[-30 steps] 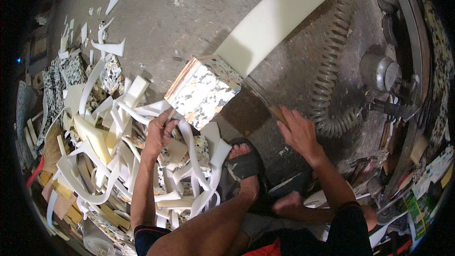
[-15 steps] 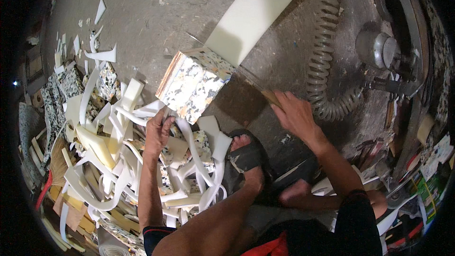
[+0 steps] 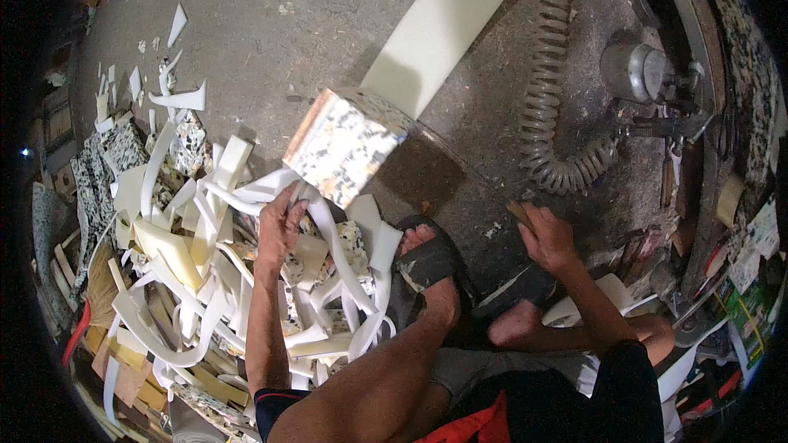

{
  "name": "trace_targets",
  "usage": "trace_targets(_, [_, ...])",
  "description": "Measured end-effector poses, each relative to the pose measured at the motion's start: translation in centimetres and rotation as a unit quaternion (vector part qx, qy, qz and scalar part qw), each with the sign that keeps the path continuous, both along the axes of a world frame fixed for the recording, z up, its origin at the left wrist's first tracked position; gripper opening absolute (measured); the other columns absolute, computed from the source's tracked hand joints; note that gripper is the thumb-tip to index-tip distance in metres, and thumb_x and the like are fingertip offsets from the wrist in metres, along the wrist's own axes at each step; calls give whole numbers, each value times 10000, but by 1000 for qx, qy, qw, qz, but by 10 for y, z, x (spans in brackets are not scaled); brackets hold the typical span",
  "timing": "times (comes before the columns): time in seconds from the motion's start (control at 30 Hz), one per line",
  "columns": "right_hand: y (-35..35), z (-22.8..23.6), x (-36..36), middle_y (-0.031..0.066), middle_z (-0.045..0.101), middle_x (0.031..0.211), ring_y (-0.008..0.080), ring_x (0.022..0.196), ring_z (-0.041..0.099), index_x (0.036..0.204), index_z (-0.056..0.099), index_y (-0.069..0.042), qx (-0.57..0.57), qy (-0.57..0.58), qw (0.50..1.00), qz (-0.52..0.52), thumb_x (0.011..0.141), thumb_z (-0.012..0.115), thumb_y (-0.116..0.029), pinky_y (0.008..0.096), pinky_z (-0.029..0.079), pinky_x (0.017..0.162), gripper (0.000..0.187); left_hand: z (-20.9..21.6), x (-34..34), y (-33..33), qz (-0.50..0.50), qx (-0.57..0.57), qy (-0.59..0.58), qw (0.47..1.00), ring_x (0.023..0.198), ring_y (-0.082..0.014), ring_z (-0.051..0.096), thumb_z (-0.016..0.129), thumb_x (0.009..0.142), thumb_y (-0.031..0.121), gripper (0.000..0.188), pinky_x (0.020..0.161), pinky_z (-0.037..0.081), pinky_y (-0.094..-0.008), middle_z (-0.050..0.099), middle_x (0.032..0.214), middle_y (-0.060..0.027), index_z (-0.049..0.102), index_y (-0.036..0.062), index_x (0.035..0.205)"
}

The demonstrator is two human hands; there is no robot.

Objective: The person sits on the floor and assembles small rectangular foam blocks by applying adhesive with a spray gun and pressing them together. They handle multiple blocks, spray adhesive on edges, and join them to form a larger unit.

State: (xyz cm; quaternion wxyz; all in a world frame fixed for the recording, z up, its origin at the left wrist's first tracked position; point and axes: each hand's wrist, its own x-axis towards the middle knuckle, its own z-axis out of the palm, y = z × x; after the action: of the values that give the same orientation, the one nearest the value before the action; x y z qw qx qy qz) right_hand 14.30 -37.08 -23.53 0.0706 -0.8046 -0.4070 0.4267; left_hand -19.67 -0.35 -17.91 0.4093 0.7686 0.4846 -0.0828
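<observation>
A foam block (image 3: pixel 351 152) speckled black, white and orange stands in front of me, with thin brown layers along its left side. My left hand (image 3: pixel 281 226) is at the block's lower left corner, fingers closed beside a white foam strip; what they grip is partly hidden. My right hand (image 3: pixel 548 238) is wrapped round the wooden handle of a long thin knife (image 3: pixel 519 213). The knife's narrow blade is faint against the dark floor, pointing toward the block's right corner. Behind the block a long white foam sheet (image 3: pixel 443 33) runs away to the far right.
A big heap of foam offcuts (image 3: pixel 176 279) fills the left. A coiled hose (image 3: pixel 546 90) lies on the floor at right, beside a round metal fitting (image 3: pixel 636 70) on a frame. My sandalled foot (image 3: pixel 427 254) is just below the block. A broom (image 3: pixel 103 283) lies at far left.
My right hand has pulled the knife back, down and to the right, away from the block; the tip no longer shows past its far side. The block and my left hand have shifted slightly right.
</observation>
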Motion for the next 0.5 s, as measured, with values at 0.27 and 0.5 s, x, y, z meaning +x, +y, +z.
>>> trace_targets(0.27, [-86, 27, 6, 201, 634, 1006, 404, 926, 658, 1279, 567, -44, 77, -24, 997, -11, 911, 678, -226, 502, 526, 789, 426, 40, -23, -18, -28, 110, -12, 993, 663, -313, 590, 620, 941, 132, 249, 657, 481, -376, 571, 755, -169, 618, -35, 1126])
trace_targets(0.5, [34, 53, -3, 91, 658, 1024, 188, 863, 641, 1189, 585, -12, 80, 199, 920, -327, 952, 674, -266, 354, 523, 690, 358, 85, -21, -24, -119, 155, -82, 977, 687, -347, 614, 652, 825, 96, 428, 649, 504, -413, 617, 797, -166, 653, 63, 1252])
